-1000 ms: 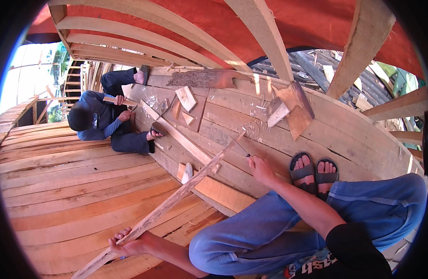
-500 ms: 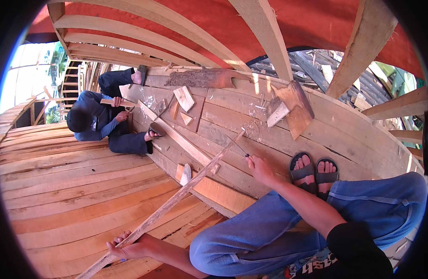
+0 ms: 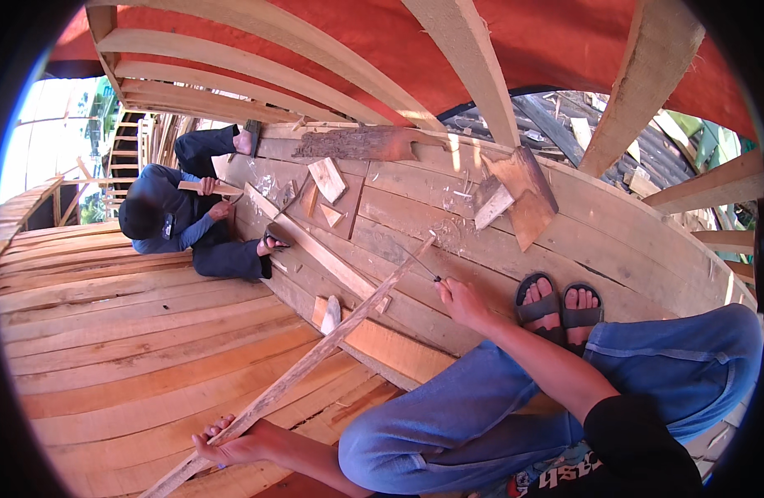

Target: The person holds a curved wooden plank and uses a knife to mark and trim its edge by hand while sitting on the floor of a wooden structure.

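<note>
My left hand [image 3: 228,441] grips a long, narrow wooden strip [image 3: 316,355] near its lower end. From there the strip slants up and to the right across the floor planks. My right hand [image 3: 465,304] is closed round the dark handle of a knife [image 3: 425,266]. The knife's thin blade lies against the strip close to its far tip, partly blurred against the planks. Pale shavings [image 3: 448,236] are scattered beyond that tip. Under the strip runs a thicker board [image 3: 399,349], with a whitish stone-like lump [image 3: 331,315] at its far end.
A seated co-worker [image 3: 170,207] at the left holds a piece of wood and a tool. Another long batten [image 3: 316,249] lies between us. Offcuts [image 3: 328,179], a bark-edged slab [image 3: 357,143] and wood blocks [image 3: 521,195] sit farther off. Curved ribs [image 3: 473,66] rise along the far edge.
The knife and my right hand shift very slightly toward me along the strip. The co-worker's piece of wood tilts a little. My left hand keeps its grip.
</note>
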A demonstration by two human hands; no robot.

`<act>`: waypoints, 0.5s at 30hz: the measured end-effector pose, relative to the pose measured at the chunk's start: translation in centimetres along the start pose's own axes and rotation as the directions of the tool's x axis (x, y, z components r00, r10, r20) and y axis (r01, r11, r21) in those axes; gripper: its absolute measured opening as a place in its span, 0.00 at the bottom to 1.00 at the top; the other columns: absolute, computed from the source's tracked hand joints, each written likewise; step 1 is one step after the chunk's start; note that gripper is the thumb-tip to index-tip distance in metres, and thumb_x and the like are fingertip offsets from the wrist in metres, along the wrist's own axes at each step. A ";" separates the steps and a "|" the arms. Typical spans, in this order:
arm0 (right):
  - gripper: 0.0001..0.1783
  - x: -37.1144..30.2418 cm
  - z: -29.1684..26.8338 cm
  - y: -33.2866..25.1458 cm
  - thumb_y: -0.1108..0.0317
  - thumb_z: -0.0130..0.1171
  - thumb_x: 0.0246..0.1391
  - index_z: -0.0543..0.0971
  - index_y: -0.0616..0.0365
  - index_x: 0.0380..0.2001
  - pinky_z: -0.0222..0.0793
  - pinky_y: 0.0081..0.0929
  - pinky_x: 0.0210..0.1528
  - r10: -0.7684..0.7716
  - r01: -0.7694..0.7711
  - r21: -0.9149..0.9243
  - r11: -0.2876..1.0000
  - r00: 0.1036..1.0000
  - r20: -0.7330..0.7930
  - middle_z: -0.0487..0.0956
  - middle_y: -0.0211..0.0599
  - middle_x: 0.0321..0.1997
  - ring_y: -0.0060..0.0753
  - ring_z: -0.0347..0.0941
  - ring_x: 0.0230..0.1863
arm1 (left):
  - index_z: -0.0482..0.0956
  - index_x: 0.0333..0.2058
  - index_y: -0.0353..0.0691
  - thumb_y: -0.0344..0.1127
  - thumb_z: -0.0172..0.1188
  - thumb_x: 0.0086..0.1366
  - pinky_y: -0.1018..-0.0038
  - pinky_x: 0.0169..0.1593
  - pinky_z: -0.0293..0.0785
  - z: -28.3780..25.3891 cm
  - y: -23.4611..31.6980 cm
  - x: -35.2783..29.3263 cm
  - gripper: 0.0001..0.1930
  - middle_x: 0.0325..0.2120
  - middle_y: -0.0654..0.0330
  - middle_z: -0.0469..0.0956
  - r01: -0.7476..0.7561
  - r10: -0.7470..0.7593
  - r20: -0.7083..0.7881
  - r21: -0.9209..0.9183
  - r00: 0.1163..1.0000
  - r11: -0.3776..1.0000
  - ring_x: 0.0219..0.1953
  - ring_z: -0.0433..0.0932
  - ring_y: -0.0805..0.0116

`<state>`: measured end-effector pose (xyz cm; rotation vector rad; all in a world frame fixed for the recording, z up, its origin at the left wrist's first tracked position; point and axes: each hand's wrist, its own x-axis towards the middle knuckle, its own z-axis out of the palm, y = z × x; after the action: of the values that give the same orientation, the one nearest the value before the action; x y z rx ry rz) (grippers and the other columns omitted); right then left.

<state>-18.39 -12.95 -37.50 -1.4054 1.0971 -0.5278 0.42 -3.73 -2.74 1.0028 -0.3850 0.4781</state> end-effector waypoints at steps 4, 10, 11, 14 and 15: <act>0.20 -0.5 0.4 -1.3 0.55 0.45 0.64 0.73 0.65 0.32 0.68 0.54 0.35 -0.017 0.016 0.028 0.999 0.999 0.045 0.77 0.59 0.28 0.65 0.74 0.34 | 0.67 0.23 0.46 0.40 0.61 0.59 0.82 0.19 0.64 -1.0 0.5 0.7 0.13 0.17 0.69 0.66 -0.050 0.049 0.047 0.011 0.998 0.999 0.15 0.66 0.79; 0.21 -0.1 -0.3 0.1 0.53 0.46 0.63 0.74 0.63 0.32 0.69 0.53 0.37 0.022 -0.022 0.001 1.000 0.999 0.034 0.78 0.58 0.29 0.63 0.75 0.35 | 0.68 0.24 0.45 0.40 0.62 0.59 0.83 0.19 0.65 -0.7 0.5 0.2 0.12 0.17 0.69 0.66 -0.030 0.031 0.074 -0.006 0.997 1.000 0.16 0.66 0.78; 0.21 -0.7 -0.6 -0.5 0.52 0.46 0.63 0.74 0.62 0.32 0.69 0.53 0.37 0.002 0.000 -0.034 0.999 0.997 0.074 0.78 0.58 0.29 0.63 0.75 0.35 | 0.68 0.25 0.45 0.40 0.62 0.59 0.83 0.19 0.65 -0.9 0.6 0.1 0.12 0.17 0.69 0.66 -0.052 0.051 0.071 0.012 0.996 0.999 0.16 0.66 0.78; 0.21 -1.0 -1.1 -1.7 0.52 0.46 0.63 0.74 0.61 0.33 0.69 0.53 0.37 -0.053 0.055 -0.017 0.998 0.996 0.073 0.78 0.56 0.28 0.62 0.75 0.34 | 0.68 0.26 0.45 0.40 0.62 0.59 0.82 0.19 0.65 -0.8 0.4 0.4 0.12 0.17 0.69 0.66 -0.021 0.023 0.058 -0.031 0.998 0.999 0.16 0.66 0.78; 0.21 -0.9 -1.2 -1.3 0.52 0.46 0.63 0.74 0.61 0.33 0.69 0.52 0.37 -0.030 0.030 -0.011 0.999 0.997 0.071 0.78 0.56 0.28 0.62 0.75 0.34 | 0.68 0.26 0.45 0.40 0.62 0.59 0.82 0.19 0.66 -0.8 0.3 0.5 0.11 0.17 0.69 0.66 -0.023 0.024 0.071 -0.017 0.997 1.000 0.16 0.67 0.78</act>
<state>-19.44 -13.00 -35.74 -1.4421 1.0249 -0.4900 0.72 -2.79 -2.65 1.0027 -0.4643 0.4604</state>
